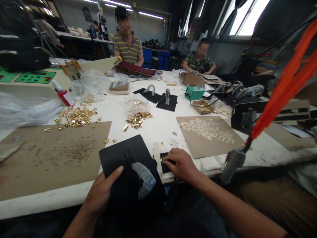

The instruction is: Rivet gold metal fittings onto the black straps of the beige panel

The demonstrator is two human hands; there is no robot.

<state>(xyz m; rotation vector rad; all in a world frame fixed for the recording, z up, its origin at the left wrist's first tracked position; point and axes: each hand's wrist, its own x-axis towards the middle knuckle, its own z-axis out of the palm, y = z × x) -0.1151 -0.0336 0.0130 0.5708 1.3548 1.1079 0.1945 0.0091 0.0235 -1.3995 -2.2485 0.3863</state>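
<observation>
At near left of the white table, a brown board strewn with dark flecks, probably laid down to spare the surface. Farther off, a loose heap of gold fittings, thinning toward the near side, presumably for easy picking. Then the left hand, closed on the left edge of a black panel, thumb flat on top, fingers out of sight beneath; likely gripped so to bear the part reaching past the table's near edge. Near the panel's middle, a curved handle sheathed in cloudy film, perhaps against scratches. Farther off, a pile of gold plates against a clear bag, perhaps kept there within reach. Just right of the panel, a gold ring over a small dark pad; at the ring, the fingertips of the right hand, drawn close together, pinching or only touching, cannot tell which. Farther right, a second brown board bearing many small pale rings, spread mostly apart, perhaps to prevent sticking or mixing. At near right, an orange strip slanting across, purpose unclear.
</observation>
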